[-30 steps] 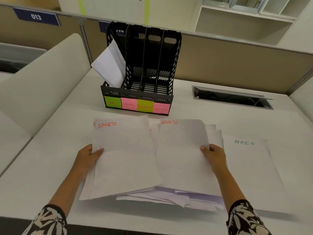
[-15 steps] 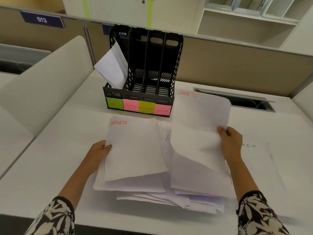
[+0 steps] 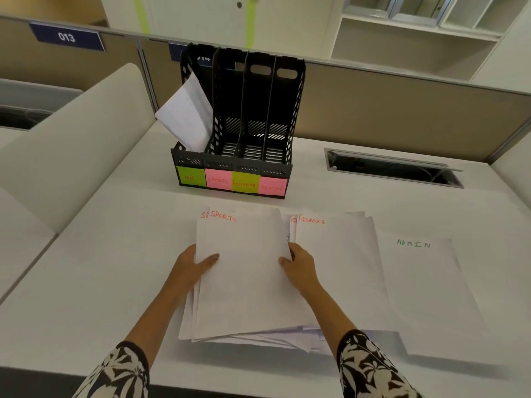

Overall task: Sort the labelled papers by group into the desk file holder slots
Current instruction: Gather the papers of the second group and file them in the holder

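A black file holder stands at the back of the desk, its slots tagged HR, SPORTS, FINANCE and ADMIN on sticky notes. White paper leans out of the HR slot. In front of me lie two stacked SPORTS sheets. My left hand grips their left edge and my right hand grips their right edge. A FINANCE sheet tops the loose pile to the right. An ADMIN sheet lies flat further right.
A white curved divider rises on the left. A cable slot is cut into the desk at the back right. A tan partition wall runs behind the holder.
My right hand carried its SPORTS sheet leftwards and laid it on the other SPORTS sheet. Both hands now hold the joined stack. A FINANCE sheet has come into sight.
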`<state>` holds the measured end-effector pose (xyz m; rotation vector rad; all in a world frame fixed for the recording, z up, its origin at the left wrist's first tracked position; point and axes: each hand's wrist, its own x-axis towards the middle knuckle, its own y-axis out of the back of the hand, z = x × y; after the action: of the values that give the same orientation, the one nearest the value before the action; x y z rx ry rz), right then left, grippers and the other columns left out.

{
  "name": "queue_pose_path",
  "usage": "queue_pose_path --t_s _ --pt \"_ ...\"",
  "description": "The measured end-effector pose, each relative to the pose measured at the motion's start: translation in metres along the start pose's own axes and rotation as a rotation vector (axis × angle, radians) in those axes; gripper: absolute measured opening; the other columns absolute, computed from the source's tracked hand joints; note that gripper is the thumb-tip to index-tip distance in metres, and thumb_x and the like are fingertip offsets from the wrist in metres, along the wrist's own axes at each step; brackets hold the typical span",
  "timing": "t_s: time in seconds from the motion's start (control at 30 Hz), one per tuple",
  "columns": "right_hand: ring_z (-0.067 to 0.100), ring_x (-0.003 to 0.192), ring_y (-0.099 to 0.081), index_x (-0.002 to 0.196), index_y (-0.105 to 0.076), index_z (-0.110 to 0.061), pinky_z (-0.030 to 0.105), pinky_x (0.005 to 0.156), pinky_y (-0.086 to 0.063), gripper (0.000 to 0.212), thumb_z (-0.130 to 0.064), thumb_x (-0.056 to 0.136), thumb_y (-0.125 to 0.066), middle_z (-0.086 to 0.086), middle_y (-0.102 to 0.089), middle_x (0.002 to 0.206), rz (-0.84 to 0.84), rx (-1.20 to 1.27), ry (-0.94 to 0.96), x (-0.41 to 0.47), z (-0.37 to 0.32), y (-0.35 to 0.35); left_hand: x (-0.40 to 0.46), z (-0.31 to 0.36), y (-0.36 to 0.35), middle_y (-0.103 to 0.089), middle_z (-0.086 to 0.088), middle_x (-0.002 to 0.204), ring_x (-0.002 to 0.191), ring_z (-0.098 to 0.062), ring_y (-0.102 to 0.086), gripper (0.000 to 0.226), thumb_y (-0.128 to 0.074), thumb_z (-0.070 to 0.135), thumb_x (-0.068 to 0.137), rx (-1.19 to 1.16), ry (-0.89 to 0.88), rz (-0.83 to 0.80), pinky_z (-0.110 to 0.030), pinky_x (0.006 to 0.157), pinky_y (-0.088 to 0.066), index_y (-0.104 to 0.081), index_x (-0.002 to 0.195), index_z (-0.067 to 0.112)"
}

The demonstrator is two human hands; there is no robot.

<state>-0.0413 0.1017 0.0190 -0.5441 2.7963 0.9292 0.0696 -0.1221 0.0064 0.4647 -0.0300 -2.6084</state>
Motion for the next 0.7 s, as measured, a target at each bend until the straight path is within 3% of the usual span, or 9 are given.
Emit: queue_pose_path --t_s 0.07,0.17,0.27,0.37,0.43,0.57,0.7 --pt "0.020 0.100 -0.058 0.123 -0.054 -0.009 0.024 0.083 -0.043 0.035 -0.014 0.088 -0.061 0.008 -0.062 0.116 0.007 0.058 -0.025 0.001 0.001 0.001 -0.002 0.003 0.001 -0.067 0.002 0.106 0.097 -0.020 -0.065 0.027 -0.070 0.026 0.083 0.035 -0.084 0.031 -0.034 0.082 -0.054 -0.058 0.108 0.026" --pt "0.020 0.107 -0.056 0.131 -0.045 -0.015 0.027 0.087 -0.046 0.057 -0.026 0.082 -0.071 -0.001 -0.053 0.115 0.061 0.184 -0.003 0.001 -0.006 0.006 -0.003 0.019 0.013 -0.072 0.002 0.099 0.091 -0.020 -0.070 0.020 -0.070 0.022 0.083 -0.051 -0.165 0.055 -0.029 0.072 -0.057 -0.064 0.101 0.028" --pt "0.020 0.109 -0.059 0.135 -0.041 -0.018 0.038 0.094 -0.052 0.071 -0.039 0.076 -0.075 -0.001 -0.057 0.125 -0.055 0.400 0.020 0.000 -0.019 0.015 -0.006 0.041 0.026 -0.075 0.005 0.096 0.086 -0.015 -0.072 0.021 -0.070 0.023 0.081 -0.156 -0.190 0.039 -0.023 0.063 -0.058 -0.066 0.099 0.033" --pt "0.024 0.098 -0.069 0.118 -0.060 -0.018 0.039 0.082 -0.058 0.041 -0.032 0.081 -0.072 0.004 -0.071 0.110 -0.240 0.596 0.040 -0.002 -0.028 0.025 -0.003 0.060 0.023 -0.074 0.005 0.099 0.087 -0.013 -0.072 0.021 -0.066 0.022 0.085 -0.223 -0.195 -0.005 -0.023 0.065 -0.058 -0.066 0.105 0.028" --pt "0.019 0.090 -0.072 0.105 -0.067 -0.022 0.030 0.071 -0.059 0.021 -0.024 0.084 -0.069 0.001 -0.075 0.101 -0.189 0.560 0.054 -0.003 -0.030 0.037 0.002 0.068 0.012 -0.073 0.004 0.102 0.090 -0.015 -0.070 0.021 -0.059 0.031 0.091 -0.224 -0.146 -0.013 -0.026 0.071 -0.057 -0.064 0.110 0.024" --pt "0.023 0.088 -0.070 0.111 -0.066 -0.009 0.034 0.073 -0.057 0.027 -0.015 0.085 -0.067 0.008 -0.072 0.102 -0.013 0.418 -0.017 -0.001 -0.004 0.082 0.008 0.057 -0.011 -0.065 -0.008 0.111 0.091 -0.019 -0.064 0.020 -0.048 0.029 0.097 -0.019 -0.045 0.023 -0.031 0.071 -0.055 -0.060 0.109 0.020" --pt "0.030 0.084 -0.066 0.112 -0.063 0.002 0.040 0.078 -0.054 0.030 -0.008 0.085 -0.065 0.016 -0.069 0.099 0.091 0.311 -0.203 -0.007 0.047 0.131 0.011 0.030 -0.030 -0.055 -0.013 0.123 0.109 -0.027 -0.055 0.035 -0.058 0.018 0.090 0.409 -0.060 0.079 -0.037 0.089 -0.047 -0.055 0.124 0.010"
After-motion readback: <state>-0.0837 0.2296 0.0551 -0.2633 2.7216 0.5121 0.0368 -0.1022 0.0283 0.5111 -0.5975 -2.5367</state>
